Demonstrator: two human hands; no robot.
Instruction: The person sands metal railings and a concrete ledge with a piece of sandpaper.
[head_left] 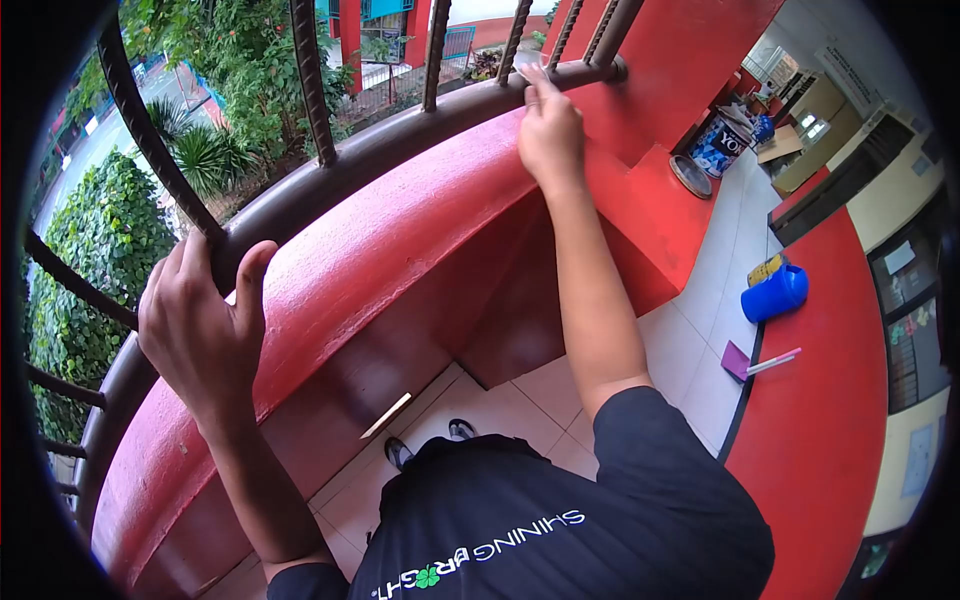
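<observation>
Brown rail (pixel 375 148) curves near left to far right, along red ledge (pixel 400 215). Left hand (pixel 205 330) at its left stretch, thumb spread from fingers; grip unclear. Right hand (pixel 552 135) at far stretch, fingers partly extended; cannot tell if holding anything. Blue bucket (pixel 778 294) well right.

Brown rail curving between the two hands

The rail (pixel 380 138) is a smooth, dark brown round pipe, glossy on top, bent in a wide arc. It shows between the spread thumb and fingers of the left hand (pixel 205 325), sweeps across to the fingertips of the right hand (pixel 552 125) and ends just beyond them. Dark twisted bars (pixel 310 85) meet it at intervals, between the hands and on both outer sides. At the right hand's fingertips is a pale thing (pixel 529 62), too blurred to identify.
</observation>
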